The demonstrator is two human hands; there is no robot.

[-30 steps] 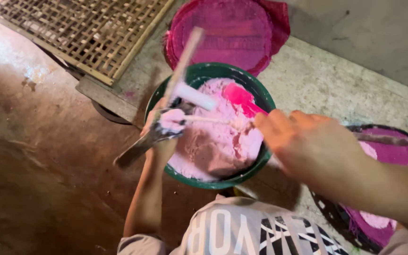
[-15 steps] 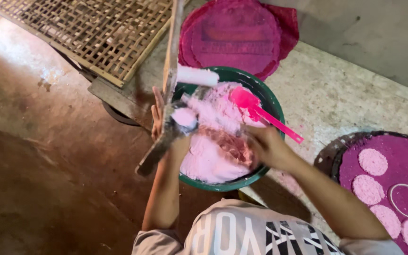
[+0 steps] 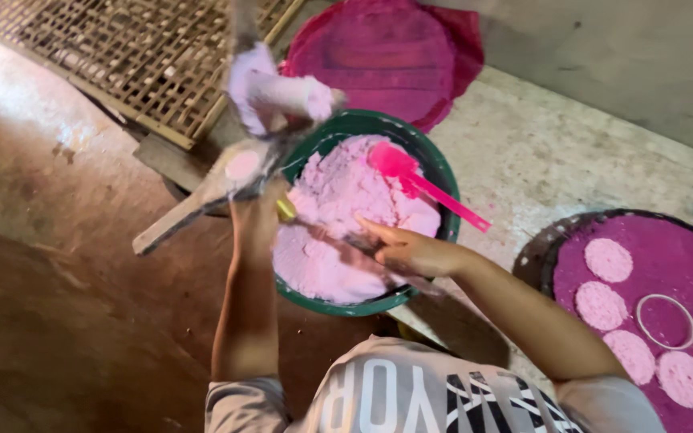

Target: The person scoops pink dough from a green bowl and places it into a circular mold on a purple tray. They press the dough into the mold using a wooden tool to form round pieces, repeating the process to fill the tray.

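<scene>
**Hands at a green basin of pink dough**

A round green plastic basin [image 3: 441,186] sits on the ground in front of the person, heaped with pale pink crumbly dough [image 3: 338,216]. A bright pink plastic spoon [image 3: 419,183] lies on the dough at the far right side of the basin, its bowl on the heap and its handle sticking out over the rim.

The left hand [image 3: 257,210] is raised at the basin's left rim, its fingers closed around a cluster of flat wooden sticks [image 3: 194,210] smeared with pink dough; a dough-coated cylindrical piece [image 3: 286,95] sits at the top of that cluster. The image is blurred there, so how the parts join cannot be told.

The right hand [image 3: 407,250] reaches over the dough near the basin's near right side. Its fingers are stretched out and slightly apart, pointing left, low over the pink heap; whether they hold anything cannot be told.

To the right, a round tray covered in magenta cloth [image 3: 667,273] carries several flat pink dough discs [image 3: 601,305] and a thin metal ring [image 3: 665,321]. Beyond the basin lies another round magenta-covered tray [image 3: 387,56]. A woven bamboo lattice rack [image 3: 114,48] lies at the upper left, on the stained concrete floor [image 3: 42,321].
</scene>
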